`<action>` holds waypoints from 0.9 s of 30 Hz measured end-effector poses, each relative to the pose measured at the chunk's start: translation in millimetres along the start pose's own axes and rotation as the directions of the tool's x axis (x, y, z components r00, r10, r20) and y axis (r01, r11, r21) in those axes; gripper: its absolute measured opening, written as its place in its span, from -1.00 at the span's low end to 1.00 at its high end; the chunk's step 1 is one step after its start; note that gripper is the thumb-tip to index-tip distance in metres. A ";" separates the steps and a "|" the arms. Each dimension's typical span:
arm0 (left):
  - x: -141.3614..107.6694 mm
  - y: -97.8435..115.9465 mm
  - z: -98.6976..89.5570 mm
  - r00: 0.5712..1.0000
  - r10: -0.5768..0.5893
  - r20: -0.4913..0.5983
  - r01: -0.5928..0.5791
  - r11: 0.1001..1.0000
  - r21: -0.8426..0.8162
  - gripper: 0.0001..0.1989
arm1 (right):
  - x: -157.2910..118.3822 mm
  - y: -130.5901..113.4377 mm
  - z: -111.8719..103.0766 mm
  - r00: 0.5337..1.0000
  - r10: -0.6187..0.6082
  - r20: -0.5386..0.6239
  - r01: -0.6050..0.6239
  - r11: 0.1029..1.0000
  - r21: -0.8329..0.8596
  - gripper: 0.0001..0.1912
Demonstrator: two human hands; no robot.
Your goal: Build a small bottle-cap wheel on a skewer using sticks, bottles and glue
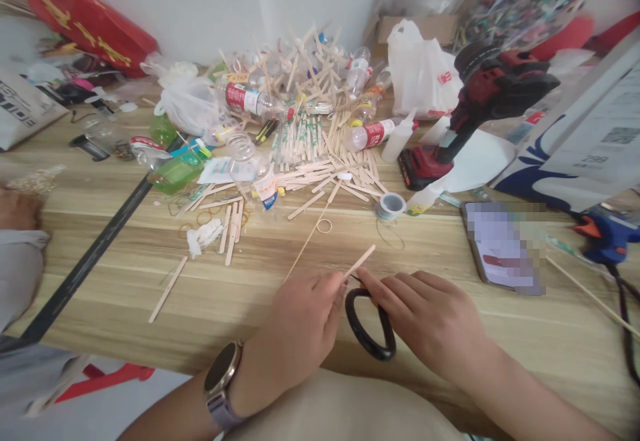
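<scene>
Pinched in my left hand (303, 317) is a wooden craft stick (364, 256), its free end pointing up and to the right. My right hand (437, 314) is closed on a pair of scissors; one black handle loop (384, 351) shows below the fingers, while the blades are mostly hidden between the hands. The fingertips of both hands nearly meet around the stick. A thin bamboo skewer (311, 235) lies beyond my left hand, with a small pale ring (325, 226) beside it. Another craft stick (169, 289) rests on the table to the left.
Many loose sticks (310, 177) and plastic bottles (263, 184) crowd the table's middle and back. At the right are a red cordless power tool (425, 164), a phone (495, 247), a wire spool (391, 206) and a blue glue gun (607, 237). Another person's hand (20, 209) is at far left.
</scene>
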State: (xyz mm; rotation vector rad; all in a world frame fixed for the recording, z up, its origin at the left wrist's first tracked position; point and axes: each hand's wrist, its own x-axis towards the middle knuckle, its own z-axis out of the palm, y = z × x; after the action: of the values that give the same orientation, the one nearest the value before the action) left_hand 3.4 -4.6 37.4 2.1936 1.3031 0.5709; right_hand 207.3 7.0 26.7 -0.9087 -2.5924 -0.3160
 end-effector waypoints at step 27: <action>2.5 -14.0 14.2 0.968 0.243 -0.060 -0.178 0.837 0.517 -0.75 | 22.7 -2.3 15.9 0.796 0.335 0.503 -0.603 0.386 0.698 -0.42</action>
State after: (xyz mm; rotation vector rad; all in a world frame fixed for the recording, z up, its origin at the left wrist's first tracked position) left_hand 3.6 0.1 17.9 2.8053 1.4055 0.4873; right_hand 185.1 23.1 21.6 -1.2670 -2.0670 1.2356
